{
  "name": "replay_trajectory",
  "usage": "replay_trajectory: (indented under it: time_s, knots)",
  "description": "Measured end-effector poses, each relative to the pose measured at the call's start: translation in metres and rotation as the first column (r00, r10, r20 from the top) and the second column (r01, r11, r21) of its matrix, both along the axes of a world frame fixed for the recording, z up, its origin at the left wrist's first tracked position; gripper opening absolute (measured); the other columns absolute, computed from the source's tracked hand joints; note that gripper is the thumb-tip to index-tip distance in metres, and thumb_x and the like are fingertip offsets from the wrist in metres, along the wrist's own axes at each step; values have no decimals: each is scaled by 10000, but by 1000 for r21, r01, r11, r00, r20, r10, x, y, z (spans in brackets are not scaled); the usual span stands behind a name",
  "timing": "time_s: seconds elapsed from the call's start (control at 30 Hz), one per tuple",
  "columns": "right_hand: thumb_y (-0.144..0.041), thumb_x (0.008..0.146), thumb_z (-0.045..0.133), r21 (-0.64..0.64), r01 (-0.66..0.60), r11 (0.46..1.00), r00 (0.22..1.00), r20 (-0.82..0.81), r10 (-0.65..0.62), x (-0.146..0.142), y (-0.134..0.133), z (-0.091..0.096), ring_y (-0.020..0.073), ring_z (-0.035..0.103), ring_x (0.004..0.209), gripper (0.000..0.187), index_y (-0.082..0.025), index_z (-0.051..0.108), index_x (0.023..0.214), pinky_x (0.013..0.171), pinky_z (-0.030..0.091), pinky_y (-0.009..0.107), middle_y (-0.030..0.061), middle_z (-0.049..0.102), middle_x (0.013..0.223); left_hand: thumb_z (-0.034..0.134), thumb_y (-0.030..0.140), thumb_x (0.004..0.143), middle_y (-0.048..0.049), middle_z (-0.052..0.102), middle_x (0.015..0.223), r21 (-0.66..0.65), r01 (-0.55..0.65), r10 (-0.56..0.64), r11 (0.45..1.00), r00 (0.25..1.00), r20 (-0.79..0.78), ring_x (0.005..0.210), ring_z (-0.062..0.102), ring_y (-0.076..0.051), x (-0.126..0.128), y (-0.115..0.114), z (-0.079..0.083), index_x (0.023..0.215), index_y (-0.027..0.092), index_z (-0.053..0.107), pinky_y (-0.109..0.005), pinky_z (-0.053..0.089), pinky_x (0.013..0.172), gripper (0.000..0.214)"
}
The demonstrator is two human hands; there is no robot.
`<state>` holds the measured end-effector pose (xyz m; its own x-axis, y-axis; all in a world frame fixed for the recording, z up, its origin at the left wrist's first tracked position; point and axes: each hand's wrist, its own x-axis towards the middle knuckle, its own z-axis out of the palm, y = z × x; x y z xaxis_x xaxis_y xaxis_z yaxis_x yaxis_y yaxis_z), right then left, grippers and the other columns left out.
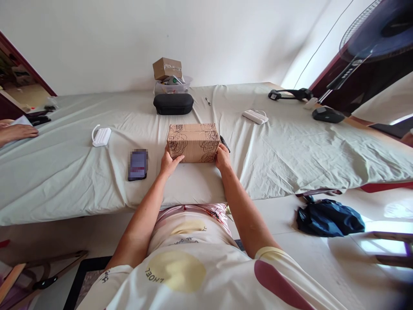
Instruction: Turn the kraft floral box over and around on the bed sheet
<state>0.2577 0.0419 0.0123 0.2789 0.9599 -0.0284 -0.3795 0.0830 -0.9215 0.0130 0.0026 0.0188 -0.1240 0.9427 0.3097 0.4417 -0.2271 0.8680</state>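
Note:
A brown cardboard box (193, 148) with black scribbled loops drawn on its top and near side stands on the cloth-covered table in front of me. My left hand (171, 162) grips its lower left corner, thumb along the near face. At the opposite end, my right hand (222, 157) holds the lower right corner, its fingertips partly hidden behind the box. A black marker (225, 144) lies just beyond my right hand. To the left of the box rests a phone (138, 165), its screen blurred.
Behind the box are a black hard case (173, 104) and a clear plastic bin (161, 88) with a smaller carton (167, 68) on top. White power banks (102, 136) lie to either side. Another person's hand (19, 131) is at far left; a fan (380, 30) stands right.

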Motion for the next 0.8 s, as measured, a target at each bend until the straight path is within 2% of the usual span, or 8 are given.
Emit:
replay_trajectory:
  time_s: [0.43, 0.57, 0.67, 0.8]
  knots:
    - [-396, 659, 754, -2, 4, 1000, 999, 42, -4, 2, 2, -1, 119, 503, 557, 274, -217, 599, 796, 496, 387, 240, -41, 582, 664, 818, 302, 781, -124, 663, 1367, -10, 1, -1, 1000, 1000, 8, 1270, 637, -288, 0, 1, 0, 1459, 211, 439, -427, 507, 1078, 782]
    - [-381, 610, 723, 50, 11, 999, 997, 75, -15, 3, 2, -5, 113, 506, 577, 274, -207, 608, 787, 515, 397, 222, -50, 584, 662, 828, 290, 760, -124, 669, 1364, -31, -30, 31, 999, 998, 46, 1268, 637, -300, 4, -5, 1, 1453, 212, 470, -426, 506, 1072, 783]
    - [-365, 581, 717, 79, 79, 994, 994, 71, -85, 6, 6, -9, 129, 512, 576, 264, -217, 560, 733, 518, 414, 243, -39, 575, 647, 836, 279, 741, -115, 673, 1367, -26, -6, 8, 1000, 997, 83, 1270, 637, -297, 8, -8, 3, 1465, 214, 479, -415, 503, 1079, 810]
    - [-350, 641, 695, 103, 40, 994, 993, 108, -51, 7, 15, -15, 153, 518, 616, 218, -245, 530, 739, 536, 424, 269, -24, 572, 675, 833, 248, 734, -113, 638, 1424, 3, -8, 7, 1000, 995, 101, 1317, 605, -297, 5, -7, 7, 1514, 224, 440, -416, 482, 1112, 874]
